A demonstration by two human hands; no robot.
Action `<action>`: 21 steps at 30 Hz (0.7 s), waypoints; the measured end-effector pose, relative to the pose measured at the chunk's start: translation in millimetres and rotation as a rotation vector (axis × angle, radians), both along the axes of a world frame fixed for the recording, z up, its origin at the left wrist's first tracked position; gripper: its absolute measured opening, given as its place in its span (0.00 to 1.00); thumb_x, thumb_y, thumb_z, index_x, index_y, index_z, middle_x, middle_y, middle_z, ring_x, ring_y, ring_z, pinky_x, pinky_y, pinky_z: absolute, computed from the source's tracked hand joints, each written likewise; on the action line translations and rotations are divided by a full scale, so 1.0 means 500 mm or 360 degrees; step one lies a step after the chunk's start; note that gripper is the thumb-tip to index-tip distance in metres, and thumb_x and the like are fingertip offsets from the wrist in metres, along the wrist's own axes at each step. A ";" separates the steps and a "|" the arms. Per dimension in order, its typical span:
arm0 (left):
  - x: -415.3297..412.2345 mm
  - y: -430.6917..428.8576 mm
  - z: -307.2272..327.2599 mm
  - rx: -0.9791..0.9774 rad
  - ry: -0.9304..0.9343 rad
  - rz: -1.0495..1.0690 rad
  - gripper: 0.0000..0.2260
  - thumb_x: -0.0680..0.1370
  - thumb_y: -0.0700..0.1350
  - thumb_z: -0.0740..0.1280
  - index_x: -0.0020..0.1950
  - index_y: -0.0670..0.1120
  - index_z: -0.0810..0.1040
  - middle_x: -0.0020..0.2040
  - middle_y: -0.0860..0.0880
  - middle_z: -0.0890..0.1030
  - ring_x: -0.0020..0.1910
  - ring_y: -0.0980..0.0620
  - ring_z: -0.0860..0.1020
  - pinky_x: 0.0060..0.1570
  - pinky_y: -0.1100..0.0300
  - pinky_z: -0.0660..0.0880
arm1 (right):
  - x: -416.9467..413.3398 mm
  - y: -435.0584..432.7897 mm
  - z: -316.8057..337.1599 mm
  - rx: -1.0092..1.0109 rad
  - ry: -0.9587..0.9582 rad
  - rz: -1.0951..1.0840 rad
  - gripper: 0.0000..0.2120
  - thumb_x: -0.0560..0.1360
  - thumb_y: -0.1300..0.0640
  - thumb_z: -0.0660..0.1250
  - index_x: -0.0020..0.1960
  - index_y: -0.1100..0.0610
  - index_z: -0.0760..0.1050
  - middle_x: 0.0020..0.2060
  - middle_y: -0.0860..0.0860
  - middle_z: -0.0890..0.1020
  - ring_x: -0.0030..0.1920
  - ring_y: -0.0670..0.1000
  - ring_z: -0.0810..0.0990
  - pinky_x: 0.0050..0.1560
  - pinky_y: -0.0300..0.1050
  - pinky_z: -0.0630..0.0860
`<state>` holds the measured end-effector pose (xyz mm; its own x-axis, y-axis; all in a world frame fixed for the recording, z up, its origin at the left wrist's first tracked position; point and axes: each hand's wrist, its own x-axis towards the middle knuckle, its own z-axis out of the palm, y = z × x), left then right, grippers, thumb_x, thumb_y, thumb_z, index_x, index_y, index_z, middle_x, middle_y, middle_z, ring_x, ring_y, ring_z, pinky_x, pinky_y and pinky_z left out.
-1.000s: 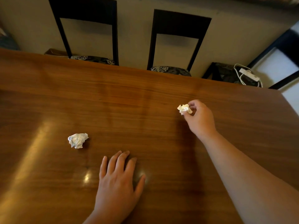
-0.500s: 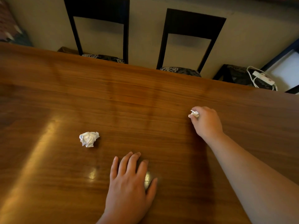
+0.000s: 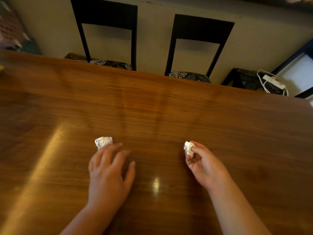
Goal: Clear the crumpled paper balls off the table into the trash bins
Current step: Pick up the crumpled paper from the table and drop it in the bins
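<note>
Two crumpled white paper balls are in view on the brown wooden table (image 3: 169, 112). One paper ball (image 3: 103, 141) lies on the table just beyond the fingertips of my left hand (image 3: 110, 168), which is open, fingers spread, and seems to touch its near edge. My right hand (image 3: 205, 165) is lifted slightly and pinches the second paper ball (image 3: 189, 148) between thumb and fingers. No trash bin is in view.
Two black chairs (image 3: 108, 31) (image 3: 198, 46) with patterned seats stand at the table's far edge. A third seat (image 3: 245, 80) at the far right holds a white power strip (image 3: 274, 81) with its cord. Patterned fabric (image 3: 11, 33) lies far left.
My right hand has pulled back toward me with its paper ball. My left hand has slid forward up to the other ball. The camera has shifted left.
</note>
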<state>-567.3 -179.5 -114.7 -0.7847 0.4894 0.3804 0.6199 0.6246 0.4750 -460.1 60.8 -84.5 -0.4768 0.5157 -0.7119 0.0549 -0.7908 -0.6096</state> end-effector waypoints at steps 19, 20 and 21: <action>-0.091 -0.049 0.003 -0.0004 -0.0987 0.0138 0.07 0.72 0.60 0.69 0.41 0.62 0.73 0.38 0.56 0.76 0.37 0.56 0.76 0.31 0.63 0.69 | 0.199 -0.183 0.053 -0.0617 0.0284 -0.0341 0.17 0.67 0.65 0.66 0.56 0.61 0.78 0.45 0.61 0.82 0.42 0.54 0.80 0.31 0.41 0.80; -0.062 -0.056 0.013 0.0199 -0.1277 0.0203 0.07 0.70 0.62 0.69 0.42 0.62 0.76 0.38 0.54 0.80 0.36 0.55 0.79 0.30 0.63 0.71 | 0.218 -0.193 0.057 -0.0609 0.0249 -0.0330 0.17 0.67 0.65 0.65 0.56 0.61 0.78 0.45 0.61 0.82 0.42 0.54 0.80 0.31 0.41 0.80; -0.038 -0.060 0.019 0.0401 -0.1531 0.0244 0.07 0.70 0.62 0.69 0.43 0.62 0.79 0.40 0.53 0.82 0.37 0.54 0.81 0.30 0.62 0.73 | 0.229 -0.198 0.057 -0.0602 0.0220 -0.0313 0.16 0.68 0.65 0.65 0.56 0.61 0.78 0.45 0.61 0.82 0.42 0.54 0.80 0.31 0.41 0.80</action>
<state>-586.2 -209.5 -105.3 -0.8609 0.3497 -0.3696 -0.1755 0.4777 0.8608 -345.7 -38.3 -56.0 -0.4996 0.3218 -0.8043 -0.1805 -0.9467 -0.2667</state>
